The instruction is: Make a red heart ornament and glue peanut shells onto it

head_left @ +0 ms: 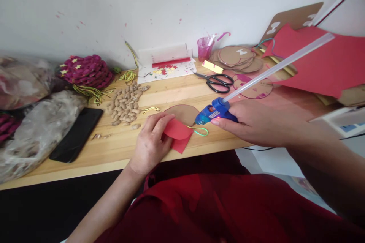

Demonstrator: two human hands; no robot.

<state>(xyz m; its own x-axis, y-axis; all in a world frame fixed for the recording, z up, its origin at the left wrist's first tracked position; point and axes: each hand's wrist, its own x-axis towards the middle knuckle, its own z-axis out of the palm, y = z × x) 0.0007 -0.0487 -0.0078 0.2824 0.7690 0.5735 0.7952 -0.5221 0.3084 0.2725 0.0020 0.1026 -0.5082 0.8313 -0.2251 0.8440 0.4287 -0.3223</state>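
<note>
A blue hot glue gun point(214, 112) is gripped in my right hand point(251, 121), with a long clear glue stick point(279, 66) rising from its back. Its nozzle points down-left, close to a loop of yellow-green cord point(202, 131). My left hand point(152, 140) is closed on a folded piece of red paper point(178, 131), fingers bent over its left edge. Behind the paper, a round cardboard disc point(185, 113) lies near the table edge, partly covered. The cord's inner end sits at the paper; whether it is attached, I cannot tell.
Unshelled peanuts point(127, 106), a black phone point(76, 134) and plastic bags point(42, 133) lie left. Black-handled scissors point(219, 82), cardboard discs point(236, 59) and a pink cup point(204, 48) stand farther back. Red paper sheets point(319, 60) fill the right. A purple peanut-covered piece point(87, 71) sits back left.
</note>
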